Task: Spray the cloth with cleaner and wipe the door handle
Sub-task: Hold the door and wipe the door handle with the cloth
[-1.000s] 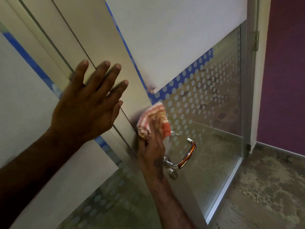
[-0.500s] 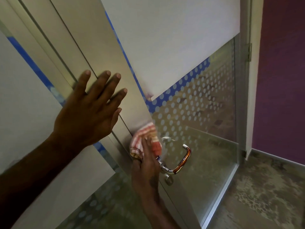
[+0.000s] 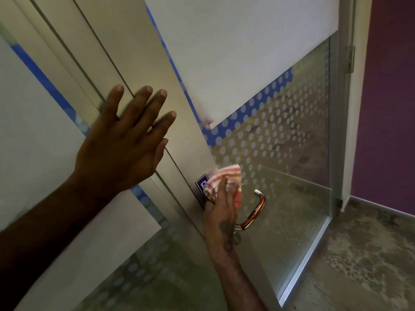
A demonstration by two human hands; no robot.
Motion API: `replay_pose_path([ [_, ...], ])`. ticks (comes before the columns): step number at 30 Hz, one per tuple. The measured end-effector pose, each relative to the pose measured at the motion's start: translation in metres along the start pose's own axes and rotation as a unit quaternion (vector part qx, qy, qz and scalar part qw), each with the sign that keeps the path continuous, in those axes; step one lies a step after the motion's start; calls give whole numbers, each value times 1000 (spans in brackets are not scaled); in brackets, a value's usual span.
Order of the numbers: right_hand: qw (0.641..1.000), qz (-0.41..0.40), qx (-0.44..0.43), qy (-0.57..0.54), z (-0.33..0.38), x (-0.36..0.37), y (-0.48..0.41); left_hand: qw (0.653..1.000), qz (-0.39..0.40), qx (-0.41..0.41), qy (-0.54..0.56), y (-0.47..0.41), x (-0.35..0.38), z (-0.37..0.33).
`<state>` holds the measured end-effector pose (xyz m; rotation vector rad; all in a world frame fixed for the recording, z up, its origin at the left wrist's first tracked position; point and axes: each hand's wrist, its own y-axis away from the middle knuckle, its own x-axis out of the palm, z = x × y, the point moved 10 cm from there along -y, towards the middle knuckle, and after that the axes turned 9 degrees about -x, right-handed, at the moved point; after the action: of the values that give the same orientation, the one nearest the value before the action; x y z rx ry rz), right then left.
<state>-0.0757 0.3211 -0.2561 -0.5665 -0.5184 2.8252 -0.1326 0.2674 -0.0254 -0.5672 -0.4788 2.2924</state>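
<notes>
Altogether, two hands, one cloth, one door handle and one small blue sign are in view. One hinge (image 3: 350,59) shows on the frame at the right edge of the glass door (image 3: 280,153), which carries a blue band and rows of pale dots.

The left hand (image 3: 121,144) is spread wide — four fingers fanned, thumb lying alongside — and lies flat against the metal door frame (image 3: 143,63), across the seam between door and side panel. It holds nothing.

The right hand (image 3: 221,212) is partly folded around the cloth (image 3: 226,178), a red-and-white striped rag bunched at its fingertips. It presses the cloth against the frame just above the door handle (image 3: 256,209), a curved chrome bar with an amber reflection. The cloth overlaps the right edge of the blue sign (image 3: 201,182) — one white letter shows on it, partly covered. Whether the cloth touches the handle's upper mount cannot be told; the hand's heel hides the lower mount.
</notes>
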Motion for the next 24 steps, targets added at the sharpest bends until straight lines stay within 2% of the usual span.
replay_pose_path([
  [1,998,43,35,12,-7,6,6,1000,-2,-1,0,0,0,0],
  [4,994,77,60,55,-4,4,14,1000,-11,-2,3,0,-3,0],
  [6,988,111,101,39,-2,7,17,1000,-12,-2,3,0,-3,0],
  [11,991,94,85,-35,34,-26,8,999,-33,-3,12,-1,-8,0],
  [15,983,66,57,-162,69,-58,-18,999,-47,-4,14,0,-12,0],
  [17,945,83,91,-304,65,-64,-23,999,-50,-1,9,1,-12,-1],
  [19,881,98,138,-441,48,-73,-23,999,-42,1,3,2,-9,-1],
  [24,766,74,217,-601,-34,-106,-14,999,-37,-18,3,1,-11,2],
])
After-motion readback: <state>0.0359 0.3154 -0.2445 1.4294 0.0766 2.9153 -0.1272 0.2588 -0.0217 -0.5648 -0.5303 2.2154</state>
